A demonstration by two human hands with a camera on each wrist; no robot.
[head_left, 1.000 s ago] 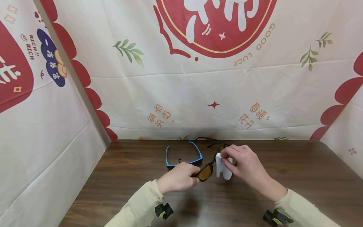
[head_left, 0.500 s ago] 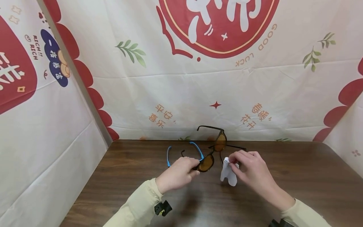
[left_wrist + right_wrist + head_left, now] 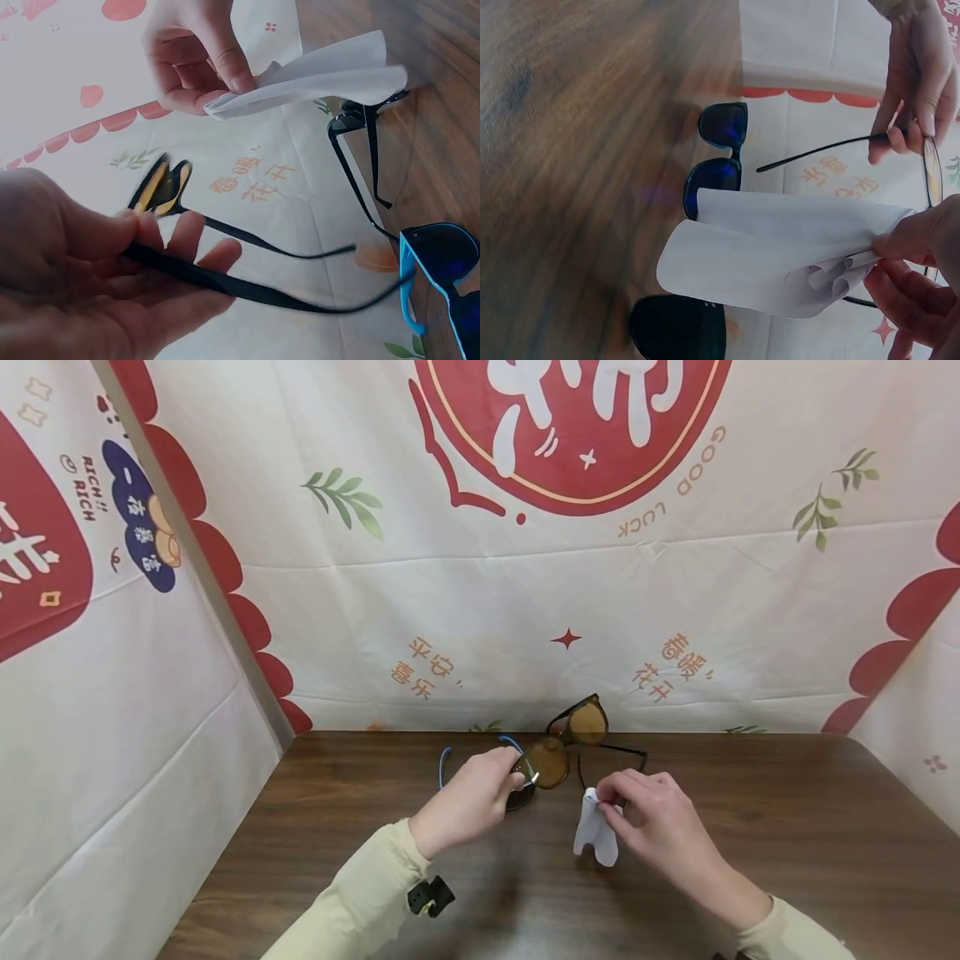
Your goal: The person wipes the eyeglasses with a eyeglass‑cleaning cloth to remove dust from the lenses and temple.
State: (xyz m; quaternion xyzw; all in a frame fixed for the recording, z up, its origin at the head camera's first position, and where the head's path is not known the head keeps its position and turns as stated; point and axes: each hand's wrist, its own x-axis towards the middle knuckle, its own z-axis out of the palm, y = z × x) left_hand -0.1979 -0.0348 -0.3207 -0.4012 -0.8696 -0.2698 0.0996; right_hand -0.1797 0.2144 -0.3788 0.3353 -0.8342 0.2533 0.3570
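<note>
My left hand (image 3: 468, 797) pinches black-framed sunglasses (image 3: 588, 724) with amber lenses by one end of the frame. They are raised above the table, lenses facing me, and their black temple arm (image 3: 180, 277) crosses the left wrist view. To the right, my right hand (image 3: 663, 814) pinches a folded white cloth (image 3: 597, 831) between thumb and fingers. The cloth hangs down, apart from the sunglasses. Blue-and-black sunglasses (image 3: 439, 259) stand on the table beyond my left hand, partly hidden by it. Another black pair of glasses (image 3: 352, 120) lies beyond the cloth, its front mostly hidden in the head view.
The brown wooden table (image 3: 787, 843) spreads beneath both hands. A white printed fabric backdrop (image 3: 480, 610) rises at its back edge, with another fabric panel (image 3: 150, 710) at the left.
My left hand has lifted slightly and turned the amber sunglasses, so the lenses face me more. My right hand has drawn the white cloth down and away from them.
</note>
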